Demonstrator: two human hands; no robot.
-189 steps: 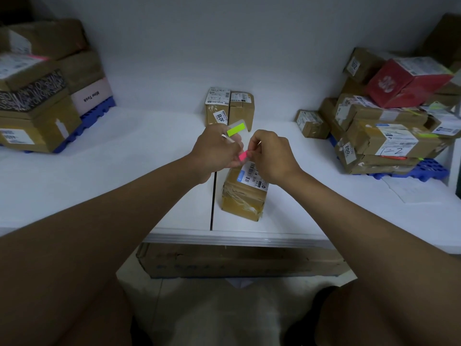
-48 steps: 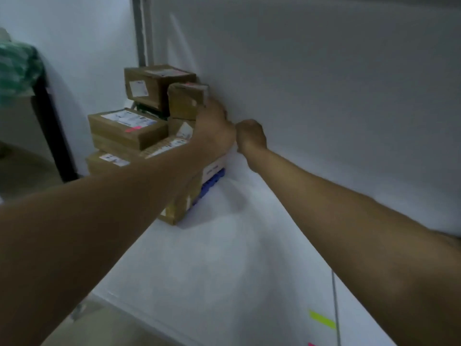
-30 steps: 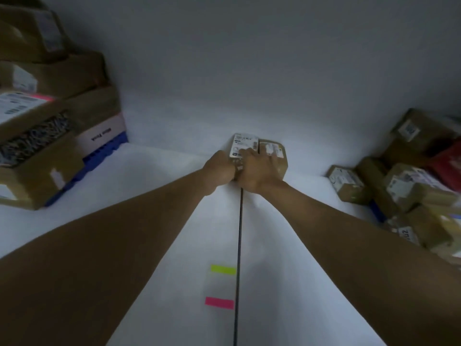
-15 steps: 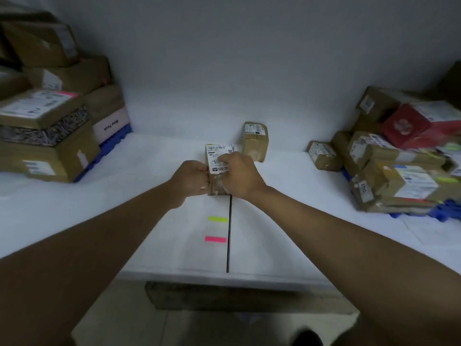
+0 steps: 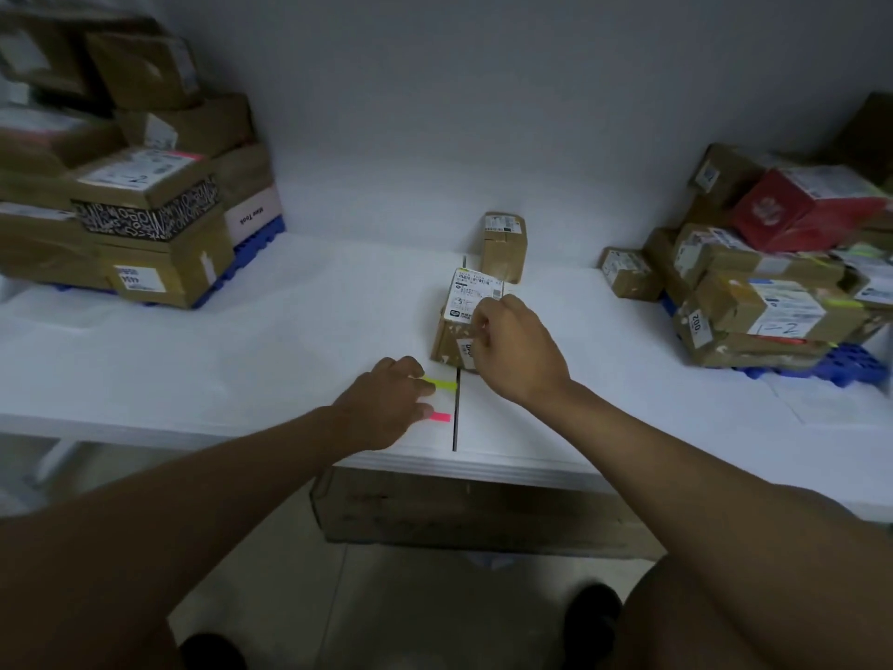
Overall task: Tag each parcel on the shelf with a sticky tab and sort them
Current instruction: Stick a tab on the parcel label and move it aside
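Open shelf surface is left between the left parcel stack and the right pile; the middle is blocked by two small parcels.

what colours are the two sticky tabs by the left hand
Yellow-green tab and pink tab, clearest in the head view.

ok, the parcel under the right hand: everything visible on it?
The parcel is a small brown cardboard box standing on the white shelf, right at the seam between two panels. A white printed shipping label covers its top face, and a smaller white sticker shows on its front. The right hand rests against its right side, fingers curled at the label's edge. No coloured tab is visible on it.
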